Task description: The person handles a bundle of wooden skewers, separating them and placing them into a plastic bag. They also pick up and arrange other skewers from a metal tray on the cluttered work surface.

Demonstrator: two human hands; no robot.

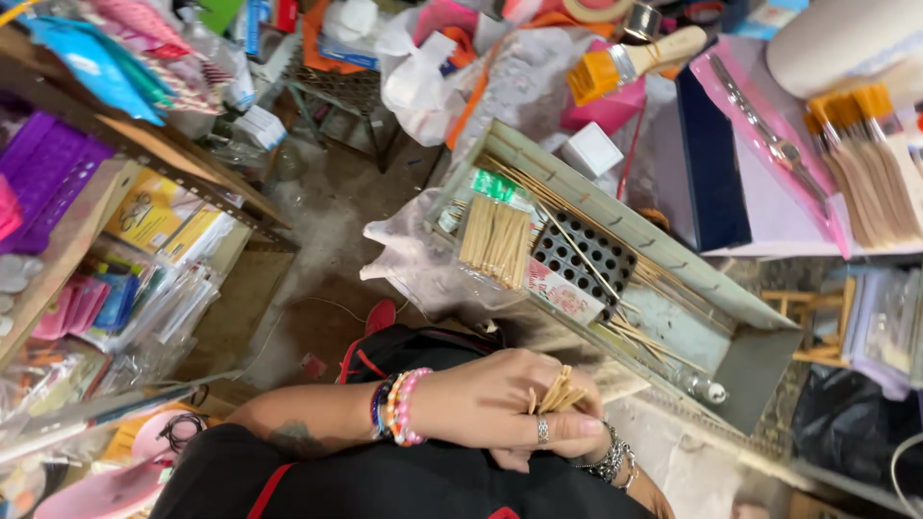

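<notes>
A small bundle of short wooden sticks [558, 392] is gripped by the left hand [500, 399], fingers closed around it, at the 6 o'clock edge of the view. The right hand [615, 461] is mostly hidden beneath; its grip cannot be told. At 1 o'clock of the hands lies a grey tray [692, 279] holding long skewers [577, 216] and a packet of sticks [495, 231].

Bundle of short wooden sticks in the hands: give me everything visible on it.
The bundle of short wooden sticks is pale tan and thin, like toothpicks or cut skewers. Only the ends show, fanning out slightly between the fingers. The left hand wraps over it from above; the right hand is mostly hidden beneath. It is held over the person's dark-clothed lap.
</notes>
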